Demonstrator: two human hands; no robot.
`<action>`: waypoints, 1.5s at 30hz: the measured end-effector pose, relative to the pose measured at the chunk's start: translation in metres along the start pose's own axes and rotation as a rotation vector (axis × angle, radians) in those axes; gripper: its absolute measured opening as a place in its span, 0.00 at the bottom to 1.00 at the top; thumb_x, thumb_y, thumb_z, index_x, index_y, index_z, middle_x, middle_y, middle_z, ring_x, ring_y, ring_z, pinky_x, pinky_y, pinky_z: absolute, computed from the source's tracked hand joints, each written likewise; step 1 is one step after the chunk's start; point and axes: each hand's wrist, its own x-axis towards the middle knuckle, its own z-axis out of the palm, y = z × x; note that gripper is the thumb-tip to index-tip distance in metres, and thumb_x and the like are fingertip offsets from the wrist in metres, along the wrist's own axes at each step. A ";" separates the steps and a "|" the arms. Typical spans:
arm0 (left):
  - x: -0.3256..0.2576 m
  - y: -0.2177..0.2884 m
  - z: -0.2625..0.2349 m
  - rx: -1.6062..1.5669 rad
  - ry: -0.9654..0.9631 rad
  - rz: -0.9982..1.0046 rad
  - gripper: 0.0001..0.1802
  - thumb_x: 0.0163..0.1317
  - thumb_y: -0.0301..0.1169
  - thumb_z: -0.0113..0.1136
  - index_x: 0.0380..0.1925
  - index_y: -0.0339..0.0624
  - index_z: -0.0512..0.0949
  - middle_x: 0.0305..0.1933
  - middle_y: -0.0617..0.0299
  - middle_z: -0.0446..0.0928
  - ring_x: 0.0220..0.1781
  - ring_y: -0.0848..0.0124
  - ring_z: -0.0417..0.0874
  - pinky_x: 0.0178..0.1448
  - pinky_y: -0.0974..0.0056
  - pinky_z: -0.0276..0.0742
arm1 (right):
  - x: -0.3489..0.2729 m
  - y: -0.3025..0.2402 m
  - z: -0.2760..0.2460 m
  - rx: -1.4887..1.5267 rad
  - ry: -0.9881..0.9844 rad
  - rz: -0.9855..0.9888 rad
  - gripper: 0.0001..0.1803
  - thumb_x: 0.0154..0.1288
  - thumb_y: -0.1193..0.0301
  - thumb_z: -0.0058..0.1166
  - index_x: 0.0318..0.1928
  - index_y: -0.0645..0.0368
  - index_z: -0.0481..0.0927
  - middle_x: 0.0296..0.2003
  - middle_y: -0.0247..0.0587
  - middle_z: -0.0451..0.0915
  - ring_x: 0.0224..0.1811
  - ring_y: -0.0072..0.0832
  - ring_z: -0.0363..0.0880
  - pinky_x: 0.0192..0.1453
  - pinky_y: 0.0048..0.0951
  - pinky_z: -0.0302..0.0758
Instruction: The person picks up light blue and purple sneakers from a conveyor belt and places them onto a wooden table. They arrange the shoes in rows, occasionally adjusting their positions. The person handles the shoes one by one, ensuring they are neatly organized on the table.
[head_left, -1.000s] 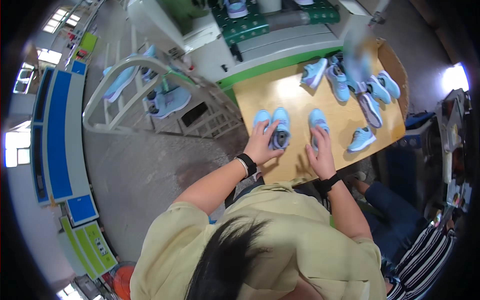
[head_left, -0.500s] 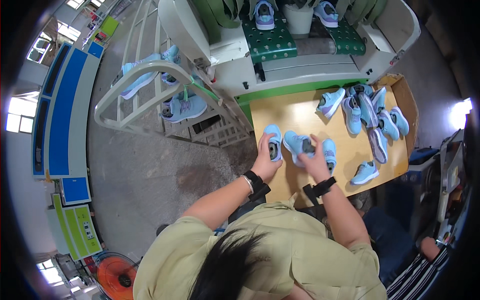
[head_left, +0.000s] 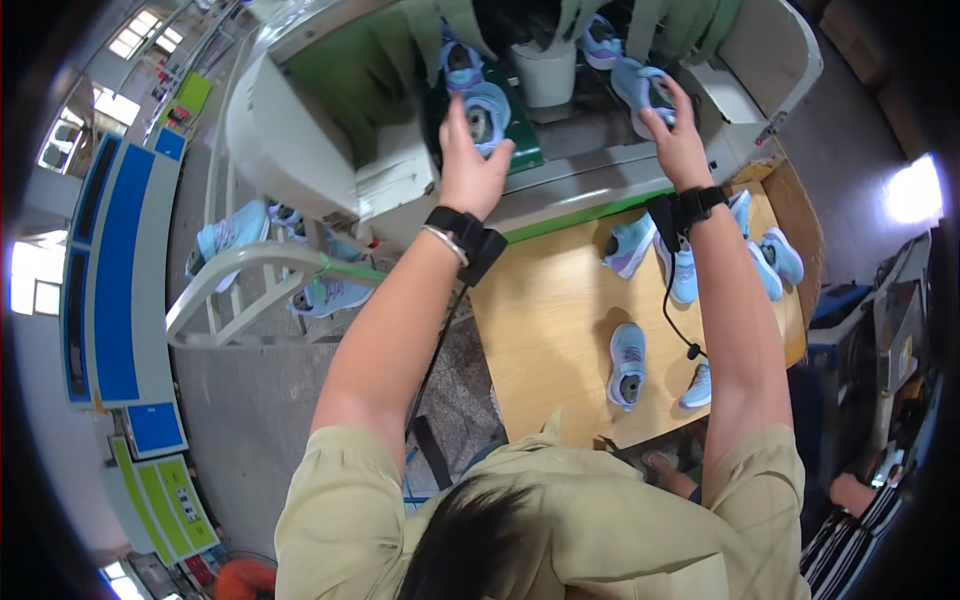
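**Two shoes held up at the machine opening**

Close to my body, the wooden surface (head_left: 545, 330) is below my arms, and light blue shoes lie on it: one shoe (head_left: 627, 365) alone near its front edge, a smaller one (head_left: 698, 385) just beside my right forearm, and a group of shoes (head_left: 760, 260) farther to the right. These are well apart from my hands.

I judge that the step in hand is the placing of a pair at the machine. My left hand (head_left: 470, 165) has its grip closed around a light blue shoe (head_left: 487, 112), sole side toward the green tray (head_left: 525, 150). My right hand (head_left: 675, 135) grips a second light blue shoe (head_left: 645, 90), a little higher and deeper inside.

The next move, I think, needs care to put each shoe down flat and to open the fingers only when it rests.

Farther inside, green strip curtains (head_left: 640, 20) hang over the opening, a white container (head_left: 548, 72) stands between my two hands, and other shoes (head_left: 462, 65) already sit there, so free space is narrow. To my left a white rack (head_left: 240, 275) holds more shoes.
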 end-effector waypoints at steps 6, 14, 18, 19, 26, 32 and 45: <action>-0.076 0.004 0.004 0.141 0.083 0.190 0.50 0.63 0.35 0.71 0.78 0.31 0.51 0.80 0.38 0.48 0.83 0.46 0.51 0.83 0.49 0.51 | -0.094 0.008 -0.080 -0.053 -0.245 0.089 0.29 0.72 0.63 0.61 0.71 0.52 0.72 0.64 0.48 0.77 0.64 0.39 0.77 0.66 0.36 0.74; -0.284 0.047 0.106 0.014 -0.854 -0.118 0.63 0.53 0.52 0.77 0.80 0.46 0.47 0.80 0.32 0.45 0.81 0.35 0.51 0.80 0.38 0.52 | -0.377 0.101 -0.193 -0.512 -0.072 0.472 0.39 0.59 0.66 0.71 0.69 0.61 0.70 0.67 0.62 0.70 0.70 0.55 0.68 0.72 0.48 0.66; -0.338 0.032 0.145 -0.093 -0.851 -0.409 0.61 0.52 0.44 0.75 0.79 0.40 0.47 0.79 0.31 0.48 0.79 0.34 0.56 0.80 0.41 0.56 | -0.427 0.078 -0.150 -0.700 0.000 0.536 0.52 0.50 0.65 0.75 0.74 0.57 0.62 0.74 0.67 0.54 0.75 0.63 0.56 0.77 0.55 0.59; -0.338 0.034 0.149 -0.068 -0.858 -0.377 0.58 0.53 0.40 0.73 0.78 0.36 0.49 0.78 0.32 0.51 0.78 0.37 0.57 0.80 0.44 0.57 | -0.435 0.073 -0.151 -0.650 0.042 0.603 0.55 0.48 0.65 0.76 0.75 0.56 0.60 0.75 0.67 0.51 0.75 0.64 0.54 0.78 0.56 0.57; -0.326 0.004 0.117 -0.239 -0.923 -0.347 0.48 0.55 0.28 0.63 0.75 0.30 0.54 0.69 0.34 0.68 0.72 0.46 0.71 0.76 0.54 0.66 | -0.482 0.076 -0.193 -0.371 -0.179 0.767 0.65 0.38 0.53 0.85 0.75 0.61 0.62 0.61 0.58 0.63 0.66 0.52 0.68 0.72 0.42 0.68; -0.356 -0.047 0.064 0.015 -0.586 -0.293 0.47 0.60 0.32 0.67 0.75 0.28 0.54 0.68 0.36 0.70 0.71 0.47 0.73 0.74 0.55 0.69 | -0.462 -0.006 -0.152 -0.619 -0.630 0.561 0.42 0.38 0.67 0.83 0.56 0.59 0.74 0.52 0.54 0.74 0.60 0.57 0.73 0.65 0.46 0.74; -0.361 -0.037 0.022 -0.551 -0.767 -0.506 0.53 0.68 0.37 0.68 0.80 0.37 0.42 0.76 0.45 0.61 0.71 0.57 0.73 0.74 0.59 0.71 | -0.447 0.020 0.008 0.130 -0.144 0.532 0.39 0.65 0.67 0.64 0.74 0.62 0.65 0.50 0.57 0.83 0.53 0.46 0.83 0.60 0.41 0.77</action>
